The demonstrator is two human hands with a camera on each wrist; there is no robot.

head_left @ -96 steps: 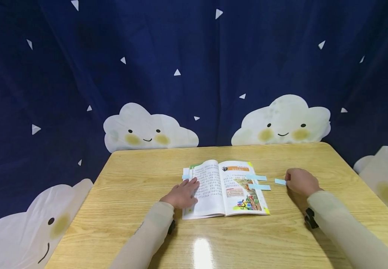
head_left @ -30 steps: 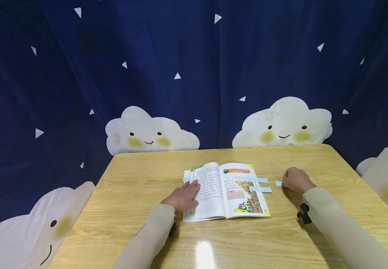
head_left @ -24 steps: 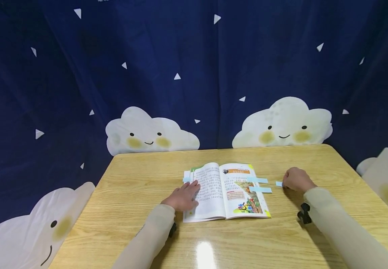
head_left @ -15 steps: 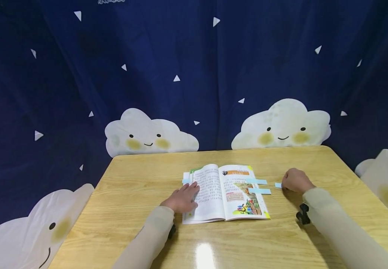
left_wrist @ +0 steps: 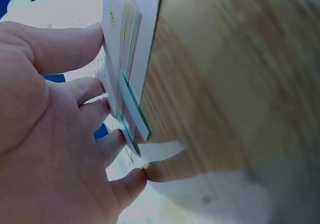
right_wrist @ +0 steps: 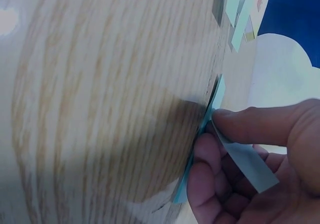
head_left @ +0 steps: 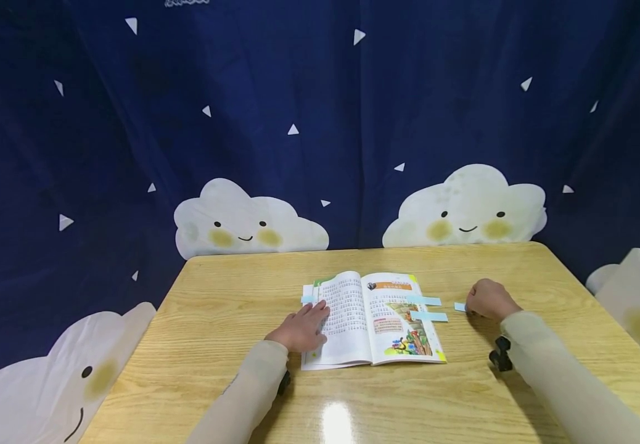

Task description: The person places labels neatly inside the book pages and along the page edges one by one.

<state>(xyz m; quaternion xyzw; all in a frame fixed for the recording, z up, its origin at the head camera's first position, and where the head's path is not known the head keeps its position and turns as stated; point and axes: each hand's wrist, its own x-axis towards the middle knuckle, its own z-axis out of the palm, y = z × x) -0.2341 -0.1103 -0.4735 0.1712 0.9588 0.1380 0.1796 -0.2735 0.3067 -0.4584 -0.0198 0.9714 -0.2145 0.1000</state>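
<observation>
An open book (head_left: 344,327) with printed text and a colourful picture lies on the table. My left hand (head_left: 299,328) rests on its left page, fingers spread; in the left wrist view the thumb (left_wrist: 75,48) touches the page near the edge. To the right of the book, my right hand (head_left: 491,300) bends over a small pad of light-blue sticky strips (right_wrist: 218,94) on the tabletop. Between thumb and fingers it pinches a sticky strip (right_wrist: 252,169), whose loose end hangs over the curled fingers. The head view shows only the pad's left end.
Two light-blue sticky strips, an upper strip (head_left: 425,300) and a lower strip (head_left: 431,316), jut from the book's right edge. Another blue strip (head_left: 308,299) shows at its left edge. Beneath everything is a wooden table (head_left: 231,290), with a dark blue curtain (head_left: 275,74) behind.
Compared with the earliest frame, my right hand has shifted slightly left and covers more of the blue pad. The left hand stays on the page. The head view has tilted up a little.
</observation>
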